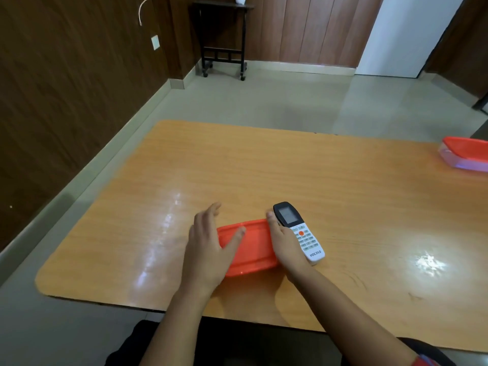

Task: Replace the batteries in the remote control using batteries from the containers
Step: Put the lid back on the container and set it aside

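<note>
Left hand [206,249] sits over the left end of the near container [248,247], fingers spread apart, thumb across the orange lid, nothing clamped. Palm looks to be resting on or just above the lid edge; can't tell how hard it presses.

Near container: orange lid on, contents hidden, so batteries inside are only assumed. It lies on the wooden table [290,165] close to the near edge.

Right hand [284,241] is pressed along the container's right side, fingers together and flat, wedged between the container and the remote control [298,232]. Not gripping either one as far as I can see.

Remote lies face up, screen end away from the person, touching or just beside the right hand. Battery cover is underneath, not visible, batteries not yet swapped.

Second container [464,154], orange lid over a clear base, is far right at the table edge, well apart and partly cut off by the frame.

Risks, judged:
- Lid popping off suddenly with both hands on the sides could tip the container and scatter batteries toward the near table edge.
- Right hand pushing outward could shove the remote sideways; glossy tabletop looks slippery.
- Left hand open and flat gives a weak hold, so the container may slide rather than open.
</note>
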`<action>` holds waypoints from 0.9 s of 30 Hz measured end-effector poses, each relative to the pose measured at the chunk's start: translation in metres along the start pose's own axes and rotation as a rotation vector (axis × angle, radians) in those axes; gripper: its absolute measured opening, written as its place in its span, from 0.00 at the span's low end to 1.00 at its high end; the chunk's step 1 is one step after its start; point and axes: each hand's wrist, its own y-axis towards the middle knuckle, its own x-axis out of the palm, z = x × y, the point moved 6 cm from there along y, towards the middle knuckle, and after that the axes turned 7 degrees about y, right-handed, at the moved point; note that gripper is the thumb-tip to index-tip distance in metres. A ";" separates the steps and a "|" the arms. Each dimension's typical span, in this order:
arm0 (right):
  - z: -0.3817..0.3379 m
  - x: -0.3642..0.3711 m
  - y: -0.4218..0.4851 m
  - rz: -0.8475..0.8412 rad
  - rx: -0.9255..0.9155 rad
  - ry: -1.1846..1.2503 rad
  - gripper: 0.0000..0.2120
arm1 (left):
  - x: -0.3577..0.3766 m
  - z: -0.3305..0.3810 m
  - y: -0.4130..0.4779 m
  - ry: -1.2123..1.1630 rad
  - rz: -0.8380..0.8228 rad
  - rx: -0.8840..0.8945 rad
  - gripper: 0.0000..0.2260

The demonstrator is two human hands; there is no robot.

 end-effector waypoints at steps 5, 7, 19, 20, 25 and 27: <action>0.000 0.000 -0.004 -0.077 -0.006 0.173 0.20 | 0.019 0.003 -0.018 0.219 -0.436 0.276 0.49; 0.001 0.003 -0.008 -0.141 0.036 0.277 0.21 | 0.014 -0.001 -0.015 0.244 -0.356 0.211 0.46; 0.018 0.031 -0.026 -0.386 -0.578 -0.992 0.26 | -0.123 -0.159 0.000 0.536 0.176 -0.549 0.41; 0.017 0.031 -0.026 -0.379 -0.579 -0.993 0.26 | -0.128 -0.170 0.000 0.532 0.173 -0.578 0.40; 0.017 0.030 -0.028 -0.374 -0.579 -0.994 0.26 | -0.126 -0.186 0.006 0.516 0.178 -0.604 0.39; 0.018 0.029 -0.027 -0.379 -0.578 -0.989 0.26 | -0.120 -0.183 0.010 0.498 0.179 -0.602 0.39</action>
